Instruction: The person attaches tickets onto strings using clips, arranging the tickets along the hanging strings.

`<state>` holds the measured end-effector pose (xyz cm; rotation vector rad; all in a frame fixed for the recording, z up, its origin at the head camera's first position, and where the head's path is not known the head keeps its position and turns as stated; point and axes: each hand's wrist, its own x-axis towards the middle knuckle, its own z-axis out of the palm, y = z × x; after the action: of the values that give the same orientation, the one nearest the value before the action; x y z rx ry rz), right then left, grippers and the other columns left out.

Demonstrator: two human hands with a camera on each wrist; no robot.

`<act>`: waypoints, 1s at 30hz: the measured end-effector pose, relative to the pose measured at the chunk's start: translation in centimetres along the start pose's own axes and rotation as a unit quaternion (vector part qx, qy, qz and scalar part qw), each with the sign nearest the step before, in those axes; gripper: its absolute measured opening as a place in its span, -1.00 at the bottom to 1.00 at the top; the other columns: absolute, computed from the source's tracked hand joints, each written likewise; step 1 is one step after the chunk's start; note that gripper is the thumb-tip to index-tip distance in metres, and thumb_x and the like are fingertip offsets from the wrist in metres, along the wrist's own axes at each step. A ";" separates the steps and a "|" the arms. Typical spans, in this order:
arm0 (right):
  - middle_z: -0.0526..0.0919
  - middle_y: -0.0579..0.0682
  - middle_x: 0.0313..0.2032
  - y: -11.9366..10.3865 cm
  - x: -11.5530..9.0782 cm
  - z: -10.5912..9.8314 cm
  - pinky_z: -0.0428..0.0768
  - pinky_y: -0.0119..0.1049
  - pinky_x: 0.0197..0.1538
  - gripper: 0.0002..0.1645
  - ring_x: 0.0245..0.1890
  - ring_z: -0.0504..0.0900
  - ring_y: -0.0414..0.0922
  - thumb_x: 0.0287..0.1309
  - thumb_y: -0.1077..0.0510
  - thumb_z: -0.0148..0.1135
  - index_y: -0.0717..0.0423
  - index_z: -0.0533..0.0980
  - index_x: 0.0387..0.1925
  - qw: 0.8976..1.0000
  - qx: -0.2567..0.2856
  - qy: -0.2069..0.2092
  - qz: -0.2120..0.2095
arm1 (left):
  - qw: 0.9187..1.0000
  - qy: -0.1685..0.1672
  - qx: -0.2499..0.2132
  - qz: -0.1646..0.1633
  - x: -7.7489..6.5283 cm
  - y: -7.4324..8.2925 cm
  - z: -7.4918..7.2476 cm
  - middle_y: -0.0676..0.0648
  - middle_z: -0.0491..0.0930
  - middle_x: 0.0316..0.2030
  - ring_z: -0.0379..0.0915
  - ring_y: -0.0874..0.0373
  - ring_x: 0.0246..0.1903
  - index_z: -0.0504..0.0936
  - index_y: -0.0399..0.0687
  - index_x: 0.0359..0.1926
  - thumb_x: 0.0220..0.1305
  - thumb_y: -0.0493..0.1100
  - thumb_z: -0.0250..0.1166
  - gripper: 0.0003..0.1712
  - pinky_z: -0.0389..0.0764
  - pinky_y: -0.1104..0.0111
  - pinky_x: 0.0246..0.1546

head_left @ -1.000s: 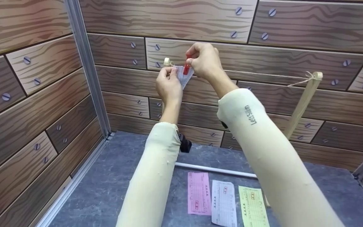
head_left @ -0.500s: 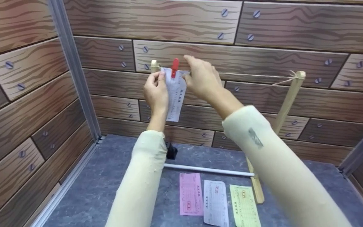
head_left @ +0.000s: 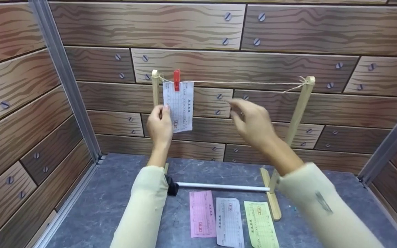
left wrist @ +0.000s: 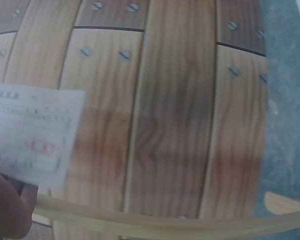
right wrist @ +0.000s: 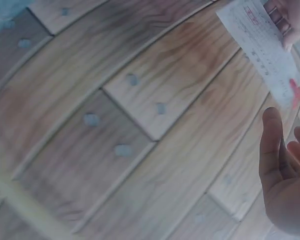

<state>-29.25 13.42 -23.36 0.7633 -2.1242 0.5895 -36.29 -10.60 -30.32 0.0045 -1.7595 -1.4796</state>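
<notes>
While the right hand point(head_left: 253, 120) holds nothing, its thumb and fingers parted, the left hand point(head_left: 160, 127) is at the left edge of the white, rectangular printed paper slip point(head_left: 183, 106); whether it pinches that edge cannot be told. The slip lies between the hands, nearer the left. A red, narrow clip point(head_left: 176, 81) fastens its top to a thin, pale string point(head_left: 246, 82), just beside a light wooden post point(head_left: 155, 88). Its long axis runs near vertical, the lower end pointing toward the grey tabletop point(head_left: 115, 193).
</notes>
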 end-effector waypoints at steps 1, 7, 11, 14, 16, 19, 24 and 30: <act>0.67 0.10 -0.16 0.6 -0.8 -0.1 0.51 -0.13 -0.02 -0.71 -0.17 0.63 -0.01 0.10 0.35 0.25 0.23 0.58 -0.09 1.000 0.001 0.007 0.001 | 1.000 -0.005 0.002 -0.002 -0.3 -0.5 -0.1 -0.06 0.54 -0.52 0.41 0.07 -0.47 0.62 -0.19 -0.34 0.30 -0.16 0.16 -0.80 0.38 0.25 -0.38; 0.69 0.06 -0.33 4.3 -5.9 -0.5 0.56 -0.18 -0.30 -0.76 -0.45 0.60 -0.11 0.04 0.39 0.29 0.22 0.61 -0.19 0.999 0.010 0.023 0.048 | 0.999 -0.041 -0.008 -0.022 -2.4 -3.4 -0.3 -0.04 0.48 -0.55 0.34 0.10 -0.49 0.60 -0.24 -0.40 0.28 -0.22 0.17 -0.82 0.34 0.30 -0.41; 0.67 0.03 -0.48 6.6 -9.1 -1.1 0.53 -0.31 -0.54 -0.77 -0.65 0.55 -0.17 0.09 0.38 0.26 0.19 0.61 -0.17 0.992 0.027 0.009 0.119 | 0.996 -0.083 -0.028 -0.032 -3.9 -5.1 -0.4 -0.15 0.54 -0.51 0.39 0.05 -0.46 0.59 -0.30 -0.40 0.28 -0.27 0.15 -0.83 0.36 0.31 -0.38; 0.65 0.03 -0.54 8.4 -11.6 -1.7 0.49 -0.39 -0.67 -0.78 -0.74 0.53 -0.16 0.16 0.36 0.21 0.18 0.61 -0.15 0.982 0.041 0.000 0.184 | 0.993 -0.110 -0.033 -0.040 -5.2 -6.2 -0.4 -0.22 0.61 -0.45 0.48 0.03 -0.39 0.60 -0.33 -0.39 0.29 -0.29 0.14 -0.82 0.40 0.33 -0.31; 0.65 0.08 -0.50 9.6 -13.2 -2.1 0.51 -0.40 -0.67 -0.80 -0.69 0.57 -0.14 0.19 0.33 0.18 0.19 0.60 -0.14 0.974 0.043 0.000 0.222 | 0.990 -0.123 -0.037 -0.049 -6.1 -7.1 -0.5 -0.25 0.63 -0.44 0.52 0.01 -0.36 0.60 -0.35 -0.39 0.29 -0.31 0.14 -0.82 0.41 0.35 -0.28; 0.66 0.16 -0.39 11.1 -15.7 -2.5 0.54 -0.40 -0.62 -0.79 -0.64 0.59 -0.11 0.23 0.30 0.15 0.23 0.58 -0.11 0.961 0.037 -0.009 0.276 | 0.985 -0.147 -0.044 -0.077 -7.7 -8.5 -0.8 -0.24 0.63 -0.47 0.55 -0.02 -0.37 0.60 -0.35 -0.37 0.28 -0.33 0.14 -0.84 0.47 0.38 -0.32; 0.63 0.20 -0.32 13.1 -20.2 -2.3 0.56 -0.32 -0.57 -0.71 -0.62 0.60 -0.04 0.28 0.23 0.10 0.28 0.52 -0.03 0.927 0.034 -0.049 0.370 | 0.971 -0.205 -0.040 -0.115 -10.9 -11.5 -1.3 -0.18 0.56 -0.54 0.50 -0.04 -0.50 0.56 -0.38 -0.41 0.22 -0.42 0.13 -0.89 0.48 0.40 -0.48; 0.63 0.15 -0.33 15.1 -26.0 -0.9 0.52 -0.13 -0.38 -0.66 -0.51 0.57 -0.07 0.26 0.13 0.14 0.35 0.53 -0.08 0.897 -0.026 -0.104 0.428 | 0.943 -0.296 0.107 -0.104 -15.3 -14.8 -2.2 -0.12 0.55 -0.48 0.47 0.05 -0.43 0.58 -0.39 -0.37 0.08 -0.44 0.20 -0.93 0.50 0.20 -0.33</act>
<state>-25.92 33.05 -45.94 -0.2115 -2.6277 0.9193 -31.90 -9.59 -51.28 -0.1642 -2.4662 -1.5281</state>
